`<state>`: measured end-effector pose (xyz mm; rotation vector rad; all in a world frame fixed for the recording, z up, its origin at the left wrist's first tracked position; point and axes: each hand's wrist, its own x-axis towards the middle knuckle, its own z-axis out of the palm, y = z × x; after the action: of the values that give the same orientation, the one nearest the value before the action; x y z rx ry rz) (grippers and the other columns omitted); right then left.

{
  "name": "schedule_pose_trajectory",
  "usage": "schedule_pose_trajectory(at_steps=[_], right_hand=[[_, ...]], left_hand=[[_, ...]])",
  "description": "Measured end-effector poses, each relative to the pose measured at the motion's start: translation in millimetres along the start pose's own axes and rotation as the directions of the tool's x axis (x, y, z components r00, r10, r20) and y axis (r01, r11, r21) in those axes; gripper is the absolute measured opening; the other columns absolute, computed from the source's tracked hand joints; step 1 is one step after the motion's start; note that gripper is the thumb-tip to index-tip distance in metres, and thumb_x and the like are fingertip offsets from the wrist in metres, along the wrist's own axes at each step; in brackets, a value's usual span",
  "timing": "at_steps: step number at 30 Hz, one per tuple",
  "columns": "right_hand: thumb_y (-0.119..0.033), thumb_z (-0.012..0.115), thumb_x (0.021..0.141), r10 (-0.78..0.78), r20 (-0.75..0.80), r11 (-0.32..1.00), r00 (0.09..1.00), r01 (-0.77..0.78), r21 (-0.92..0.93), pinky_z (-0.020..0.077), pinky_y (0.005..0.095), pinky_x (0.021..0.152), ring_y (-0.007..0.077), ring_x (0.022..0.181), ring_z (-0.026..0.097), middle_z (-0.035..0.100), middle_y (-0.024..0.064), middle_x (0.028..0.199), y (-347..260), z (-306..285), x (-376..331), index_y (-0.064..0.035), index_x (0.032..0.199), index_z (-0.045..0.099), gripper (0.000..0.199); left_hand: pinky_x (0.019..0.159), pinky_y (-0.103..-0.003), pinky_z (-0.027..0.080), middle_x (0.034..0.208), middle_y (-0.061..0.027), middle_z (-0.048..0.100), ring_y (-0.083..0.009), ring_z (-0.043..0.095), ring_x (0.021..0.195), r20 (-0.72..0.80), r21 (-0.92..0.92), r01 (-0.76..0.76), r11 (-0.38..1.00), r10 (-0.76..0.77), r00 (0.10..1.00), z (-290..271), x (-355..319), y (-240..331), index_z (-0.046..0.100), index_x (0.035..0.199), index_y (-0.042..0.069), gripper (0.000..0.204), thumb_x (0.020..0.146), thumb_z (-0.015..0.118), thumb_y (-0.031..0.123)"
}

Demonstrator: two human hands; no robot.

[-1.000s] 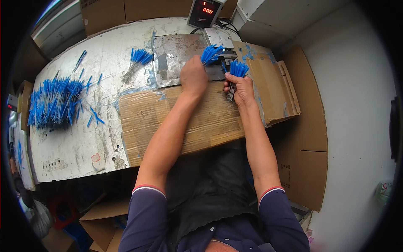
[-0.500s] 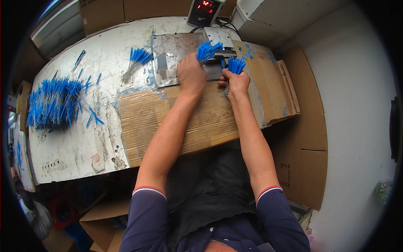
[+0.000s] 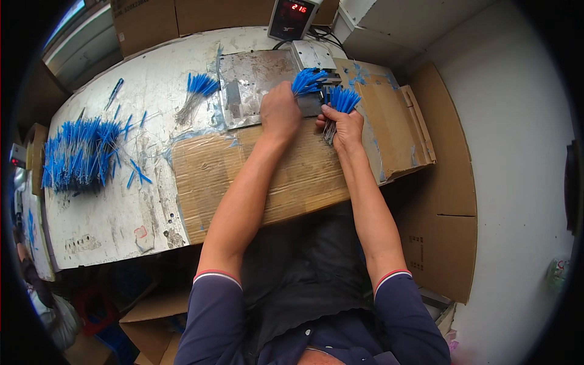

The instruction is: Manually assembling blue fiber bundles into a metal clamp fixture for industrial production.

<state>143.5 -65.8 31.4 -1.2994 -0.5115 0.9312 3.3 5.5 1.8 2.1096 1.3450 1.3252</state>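
Observation:
My left hand (image 3: 281, 114) is closed round a bundle of thin blue-tipped wire pieces (image 3: 308, 81), the blue ends fanning out to the right over a metal plate (image 3: 258, 73). Just right of it, my right hand (image 3: 345, 126) grips a second bundle of blue-tipped wire pieces (image 3: 343, 98), tips up, with pale wire ends hanging below the fingers. The two bundles nearly meet in front of a small white machine (image 3: 313, 55); its working part is partly hidden behind them. My left fingertips are hidden by the back of the hand.
A small bunch of blue-tipped pieces (image 3: 201, 86) lies left of the plate. Farther left sits a large pile (image 3: 80, 152), with loose pieces and a pen (image 3: 114, 92) nearby. Taped cardboard (image 3: 255, 182) covers the table's front edge. A red-digit display box (image 3: 292, 19) stands behind the machine.
My left hand has shifted slightly right and down with its bundle, closer to the other one. The right bundle looks more fanned out. The lit digits on the display have changed.

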Motion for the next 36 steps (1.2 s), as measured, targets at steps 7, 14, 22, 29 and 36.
schedule_pose_trajectory(at_steps=[7,14,22,29,36], right_hand=[[0.009,0.075,0.079,0.016,0.005,0.995,1.000,-0.016,-0.095,0.0596,0.0316,0.046,0.0204,0.056,0.068,0.067,0.0118,0.073,-6.1,2.1,1.7,0.0038,0.087,0.063,0.015],[0.010,0.075,0.077,0.012,-0.052,0.985,0.999,-0.021,-0.170,0.0583,0.0314,0.044,0.0206,0.053,0.067,0.067,0.0126,0.070,-7.0,7.3,10.0,0.0031,0.081,0.063,0.014],[0.011,0.073,0.075,-0.021,-0.081,0.986,0.996,0.007,-0.168,0.0580,0.0333,0.044,0.0231,0.055,0.068,0.067,0.0149,0.071,-3.2,15.0,10.8,0.0044,0.076,0.063,0.012],[0.011,0.072,0.076,-0.026,-0.111,0.971,0.994,-0.002,-0.238,0.0581,0.0338,0.043,0.0235,0.056,0.068,0.067,0.0155,0.074,-3.4,18.4,24.6,0.0051,0.081,0.062,0.012],[0.002,0.072,0.083,0.041,-0.056,0.999,0.998,-0.041,-0.011,0.0608,0.0358,0.047,0.0257,0.060,0.070,0.068,0.0155,0.078,-4.9,15.3,16.0,0.0054,0.089,0.064,0.010]], left_hand=[[0.079,-0.050,0.049,0.090,-0.0189,0.067,-0.0395,0.065,0.089,0.006,0.023,-0.048,0.999,0.048,0.999,0.4,-0.6,-2.9,0.063,0.104,0.003,0.025,0.079,0.060,-0.002],[0.076,-0.046,0.048,0.087,-0.0131,0.066,-0.0331,0.063,0.084,-0.012,0.149,-0.117,0.982,0.121,0.993,9.4,-0.8,-2.8,0.061,0.091,0.007,0.009,0.082,0.057,0.005],[0.076,-0.046,0.050,0.089,-0.0164,0.066,-0.0361,0.064,0.086,-0.122,0.168,0.024,0.986,-0.003,0.993,5.1,-1.0,-4.1,0.059,0.094,0.004,0.010,0.084,0.059,0.003],[0.077,-0.049,0.047,0.087,-0.0165,0.065,-0.0370,0.063,0.086,-0.202,0.038,0.054,0.998,-0.046,0.978,4.2,3.6,-1.9,0.060,0.096,0.004,0.010,0.086,0.061,0.006],[0.078,-0.051,0.045,0.085,-0.0182,0.065,-0.0397,0.062,0.085,-0.173,0.017,0.007,1.000,-0.004,0.985,4.9,2.2,-5.3,0.059,0.097,0.004,0.012,0.086,0.064,0.005]])
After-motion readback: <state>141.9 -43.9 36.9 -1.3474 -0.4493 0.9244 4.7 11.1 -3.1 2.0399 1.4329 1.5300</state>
